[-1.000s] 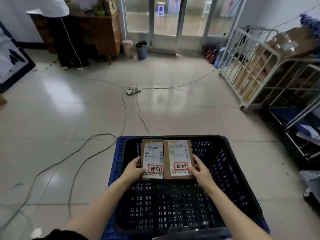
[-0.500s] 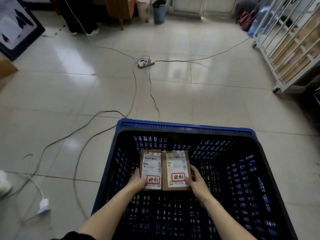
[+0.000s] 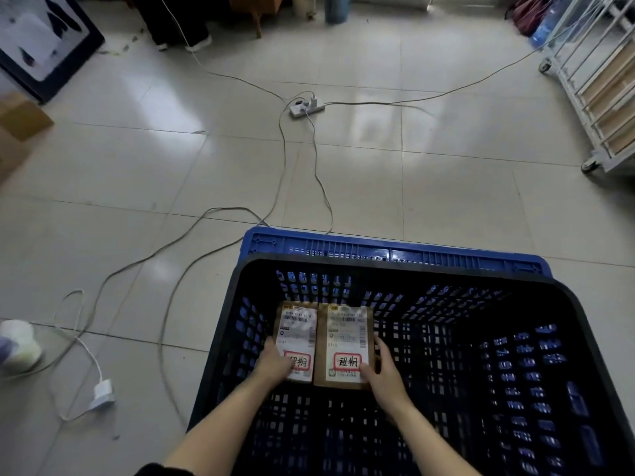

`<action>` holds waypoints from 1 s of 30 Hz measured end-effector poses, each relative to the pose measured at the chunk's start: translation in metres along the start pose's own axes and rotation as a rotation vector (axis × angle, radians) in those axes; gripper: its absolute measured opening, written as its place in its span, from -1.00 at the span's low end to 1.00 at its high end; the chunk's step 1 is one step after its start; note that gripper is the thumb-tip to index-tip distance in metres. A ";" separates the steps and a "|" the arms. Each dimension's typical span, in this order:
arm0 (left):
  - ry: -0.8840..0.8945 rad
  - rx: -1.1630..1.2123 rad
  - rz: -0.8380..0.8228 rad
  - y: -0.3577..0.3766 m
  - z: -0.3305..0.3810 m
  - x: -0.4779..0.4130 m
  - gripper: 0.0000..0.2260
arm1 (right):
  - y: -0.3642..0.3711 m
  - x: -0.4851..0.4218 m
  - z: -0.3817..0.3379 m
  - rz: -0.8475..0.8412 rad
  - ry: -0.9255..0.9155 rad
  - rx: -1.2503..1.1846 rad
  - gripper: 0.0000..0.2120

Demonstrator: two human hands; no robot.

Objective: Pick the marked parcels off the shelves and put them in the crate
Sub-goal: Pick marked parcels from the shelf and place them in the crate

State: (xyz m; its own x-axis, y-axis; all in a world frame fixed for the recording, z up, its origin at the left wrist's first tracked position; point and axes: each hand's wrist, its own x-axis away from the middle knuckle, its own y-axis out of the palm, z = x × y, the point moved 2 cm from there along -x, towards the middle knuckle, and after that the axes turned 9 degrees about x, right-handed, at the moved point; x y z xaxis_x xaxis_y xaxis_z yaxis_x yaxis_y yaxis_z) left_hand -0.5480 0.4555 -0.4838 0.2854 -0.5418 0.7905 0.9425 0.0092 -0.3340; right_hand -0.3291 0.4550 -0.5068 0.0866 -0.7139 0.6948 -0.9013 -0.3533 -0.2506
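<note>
1. Head view, the task's things: two flat brown parcels sit side by side and touching, low inside the crate [image 3: 412, 269], near its left wall. Each carries a white label with a red-boxed handwritten mark.
2. Head view, the hands: the left hand [image 3: 275, 364] grasps the left parcel [image 3: 297, 333] at its outer lower edge, with the thumb over the label. The right hand [image 3: 383, 371] grasps the right parcel [image 3: 345, 341] the same way at its lower right corner. I cannot tell whether the parcels rest on the crate floor yet.
3. Head view, risks: if they hang above the floor, letting go early would drop them, and they could land tilted or overlapping. The floor and walls are open lattice, so a corner could snag in a slot. One hand releasing first could skew the pair.
4. Head view, surroundings: a power strip [image 3: 307, 107] lies on the tiled floor beyond the crate. Its cables [image 3: 284, 159] trail toward the crate's far rim and left side, and a white plug adapter [image 3: 103, 393] lies to the left. These look like trip hazards on the way back.
5. Head view, farther off: a white wheeled rack [image 3: 599, 97] stands at the right and a cardboard box [image 3: 20, 121] at the left. Another person's shoes [image 3: 197, 42] show at the top.
</note>
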 end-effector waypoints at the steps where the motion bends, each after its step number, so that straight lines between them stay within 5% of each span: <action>1: -0.004 -0.005 0.006 0.001 -0.001 -0.001 -0.48 | 0.000 -0.001 0.000 -0.002 -0.003 0.005 -0.42; 17: 0.153 -0.234 -0.069 0.011 0.028 0.038 -0.30 | -0.012 0.029 -0.021 0.108 0.001 0.154 -0.41; 26: 0.717 -0.856 0.037 -0.007 0.058 0.108 -0.39 | -0.024 0.091 -0.060 0.265 -0.164 0.503 -0.40; 30: 0.817 -1.025 0.098 -0.019 0.066 0.140 -0.40 | -0.028 0.131 -0.081 0.350 -0.227 0.674 -0.39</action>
State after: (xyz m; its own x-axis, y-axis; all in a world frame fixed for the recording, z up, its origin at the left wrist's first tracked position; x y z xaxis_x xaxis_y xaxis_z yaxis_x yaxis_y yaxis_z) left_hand -0.5143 0.4345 -0.3327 -0.1835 -0.9276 0.3253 0.2617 -0.3651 -0.8934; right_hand -0.3271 0.4201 -0.3539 -0.0042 -0.9315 0.3638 -0.4473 -0.3236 -0.8338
